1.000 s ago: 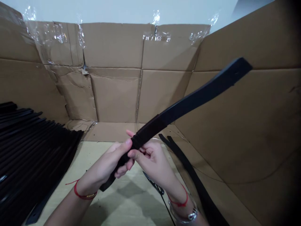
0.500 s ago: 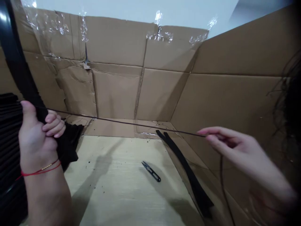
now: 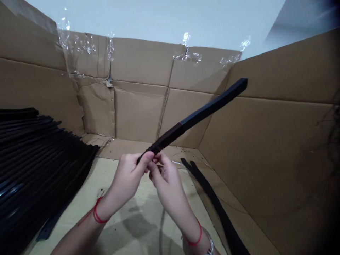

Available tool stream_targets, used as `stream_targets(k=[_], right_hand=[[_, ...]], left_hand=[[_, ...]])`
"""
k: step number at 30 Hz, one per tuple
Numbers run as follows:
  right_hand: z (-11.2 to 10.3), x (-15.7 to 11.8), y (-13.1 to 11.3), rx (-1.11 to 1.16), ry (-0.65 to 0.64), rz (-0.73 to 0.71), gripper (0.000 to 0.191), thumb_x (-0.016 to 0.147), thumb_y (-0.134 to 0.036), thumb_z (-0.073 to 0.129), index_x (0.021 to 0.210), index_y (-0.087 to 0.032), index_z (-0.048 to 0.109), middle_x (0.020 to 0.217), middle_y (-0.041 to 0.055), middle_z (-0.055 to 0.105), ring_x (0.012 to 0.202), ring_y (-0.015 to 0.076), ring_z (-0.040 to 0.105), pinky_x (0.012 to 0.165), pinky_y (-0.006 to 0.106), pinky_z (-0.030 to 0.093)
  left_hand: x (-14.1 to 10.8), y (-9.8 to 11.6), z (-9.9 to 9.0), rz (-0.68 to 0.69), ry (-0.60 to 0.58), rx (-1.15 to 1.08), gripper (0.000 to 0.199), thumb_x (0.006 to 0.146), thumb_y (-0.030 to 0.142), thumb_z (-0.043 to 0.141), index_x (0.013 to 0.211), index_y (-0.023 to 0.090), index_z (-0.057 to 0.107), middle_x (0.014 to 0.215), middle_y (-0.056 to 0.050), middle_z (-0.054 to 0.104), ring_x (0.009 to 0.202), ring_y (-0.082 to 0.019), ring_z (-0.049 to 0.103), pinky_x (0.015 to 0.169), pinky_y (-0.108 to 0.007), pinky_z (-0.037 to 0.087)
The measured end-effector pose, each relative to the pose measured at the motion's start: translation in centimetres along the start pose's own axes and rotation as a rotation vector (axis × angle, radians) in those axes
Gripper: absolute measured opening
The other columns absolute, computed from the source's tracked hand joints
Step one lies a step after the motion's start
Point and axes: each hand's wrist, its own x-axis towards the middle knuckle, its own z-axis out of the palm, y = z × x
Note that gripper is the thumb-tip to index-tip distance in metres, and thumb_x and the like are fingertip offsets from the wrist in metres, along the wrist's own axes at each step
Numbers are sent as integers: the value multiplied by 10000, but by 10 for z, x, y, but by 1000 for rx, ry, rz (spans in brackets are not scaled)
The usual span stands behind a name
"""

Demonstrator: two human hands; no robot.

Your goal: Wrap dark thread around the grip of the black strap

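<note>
A long black strip (image 3: pixel 212 106) slants up to the right in front of the cardboard, with a dark brown wrapped section (image 3: pixel 170 136) along its lower part. My left hand (image 3: pixel 131 173) is closed round the strip's lower end. Close beside it, my right hand (image 3: pixel 166 177) has its thumb and fingers pinched together just under the strip. What those right fingertips grip is too small to make out. Below the right hand a blurred cord (image 3: pixel 161 226) hangs down over the pale board.
Many dark strips lie stacked in a fan (image 3: pixel 39 166) at the left. Two black strips (image 3: pixel 212 198) lie at the right. Taped cardboard walls (image 3: pixel 140 117) enclose the pale work surface (image 3: pixel 106 177) at the back and sides.
Both hands have come together at the middle. The held strip has swung from the far left to point up right. The cord is no longer stretched between the hands, and the small snips are out of sight.
</note>
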Motion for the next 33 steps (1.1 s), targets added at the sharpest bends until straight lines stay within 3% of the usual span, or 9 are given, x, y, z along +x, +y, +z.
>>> stream_targets(k=[7,10,15,21,23,25,28,31,33], right_hand=[[-15,10,5,218,30,-57,324,888,-391,611,657,-165,607,479,-65,273,412,67,123,378,239,154],[-17,12,7,371,-117,-10,270,860,-431,638,815,-168,675,507,-24,492,368,65,246,369,221,246],[-29,13,8,444,-285,26,265,775,-364,736,902,-132,740,581,23,597,477,123,531,463,241,441],[-40,14,4,449,0,-69,174,730,-242,777,898,-198,767,648,1,590,441,57,411,371,171,322],[-43,13,0,433,-7,-11,169,733,-263,779,887,-194,765,596,-19,532,408,31,270,337,166,184],[-45,12,-4,421,-98,35,140,738,-289,776,807,-169,752,543,-36,474,394,23,206,336,174,135],[-45,13,-8,298,-53,-15,211,755,-291,759,628,-142,680,531,-22,487,413,47,326,368,184,266],[-42,16,-5,269,116,-88,213,780,-304,738,661,-138,675,569,-5,527,444,65,390,397,193,316],[-43,18,0,367,14,-39,223,774,-357,747,791,-136,717,526,-38,457,399,39,279,365,182,224]], left_hand=[[-1,-6,4,-142,-176,-290,636,792,741,411,583,150,516,414,62,310,388,-45,264,402,-183,179],[-4,-12,3,-243,-339,-551,676,768,789,366,566,158,497,362,73,288,309,-34,242,337,-164,184],[0,-24,5,-450,-866,-709,811,717,866,168,557,155,523,310,49,308,234,-66,264,270,-198,220],[-4,-11,22,-26,-111,-215,444,814,594,567,771,154,526,616,37,455,562,-52,383,511,-163,293],[-8,-8,22,-60,-197,-232,451,819,602,550,770,155,514,636,43,409,557,-46,318,490,-165,244],[-8,-10,20,-233,-477,-423,529,830,684,427,737,166,478,569,69,314,475,-36,207,427,-170,164],[-3,-16,18,-427,-731,-606,608,841,734,249,734,176,465,485,91,269,388,-32,178,381,-171,174],[1,-18,21,-225,-427,-394,497,877,629,395,754,157,490,549,26,482,484,-55,429,491,-166,350],[-1,-15,23,-180,-296,-322,445,881,584,445,742,162,485,521,40,467,464,-50,412,464,-156,324]])
